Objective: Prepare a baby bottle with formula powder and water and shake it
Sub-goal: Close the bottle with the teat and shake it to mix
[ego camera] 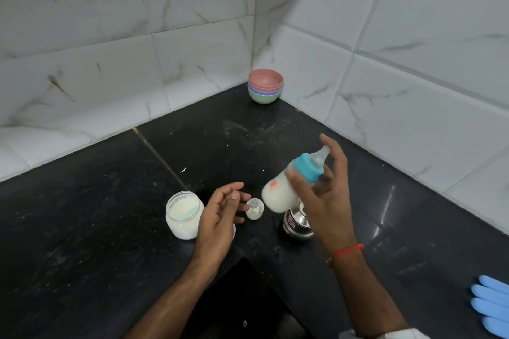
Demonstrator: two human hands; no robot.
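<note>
My right hand (325,195) grips a baby bottle (278,192) above the black counter. The bottle is tilted, its teal collar and clear teat pointing up to the right, and white milky liquid fills its body. My left hand (220,215) hovers open and holds nothing, its fingertips close to a small clear bottle cap (254,208) that lies on the counter. An open glass jar of white formula powder (183,213) stands just left of my left hand, with a pale scoop lying inside it.
A steel vessel (296,224) stands under the bottle, partly hidden by my right wrist. Stacked coloured bowls (265,86) sit in the far corner against the tiled walls. A blue-gloved hand (491,305) is at the right edge. Powder specks dot the counter (110,215).
</note>
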